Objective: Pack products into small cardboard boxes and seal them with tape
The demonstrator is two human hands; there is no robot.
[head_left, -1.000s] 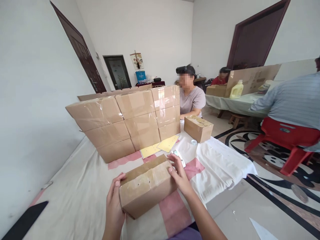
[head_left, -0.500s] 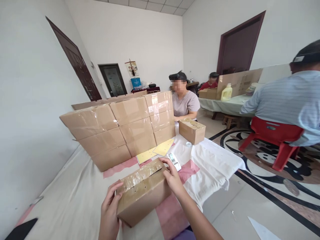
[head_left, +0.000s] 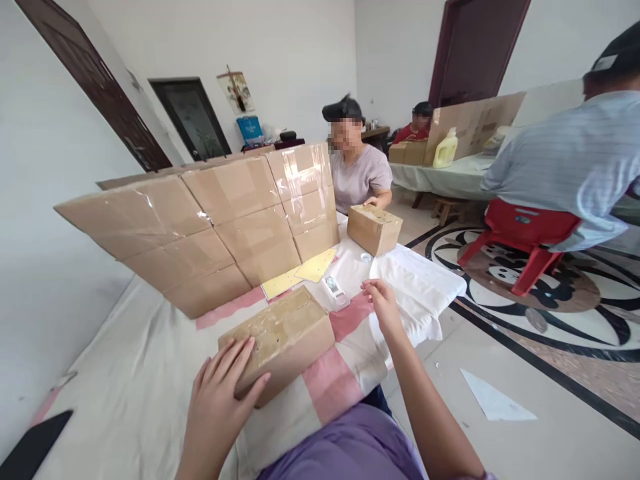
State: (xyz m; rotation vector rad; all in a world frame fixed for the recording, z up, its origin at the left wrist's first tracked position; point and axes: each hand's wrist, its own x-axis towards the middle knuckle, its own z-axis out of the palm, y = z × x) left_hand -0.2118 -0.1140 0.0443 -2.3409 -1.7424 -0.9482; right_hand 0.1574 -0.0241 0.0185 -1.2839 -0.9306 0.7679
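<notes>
A taped cardboard box [head_left: 295, 340] lies in front of me on the cloth-covered table. My left hand [head_left: 225, 373] rests on its left end, fingers stretched over the top and thumb against the near side. My right hand [head_left: 381, 300] is off the box, above the cloth to its right, with loosely bent fingers and nothing visible in them. Between that hand and the box lies a white device with a small screen [head_left: 334, 293]. Yellow sheets [head_left: 315, 267] lie behind the box. A small ring, perhaps a tape roll [head_left: 366, 257], sits farther back.
Stacked cardboard boxes [head_left: 250, 233] form a wall at the back left. Across the table, a co-worker touches another taped box [head_left: 375, 230]. To the right, a person sits on a red chair [head_left: 530, 230]. A dark flat object [head_left: 37, 443] lies at the left edge.
My right hand has let go of the box's right end and moved right. My left hand has shifted onto the box's top. The co-worker's hand now touches the other box. My view has tilted down.
</notes>
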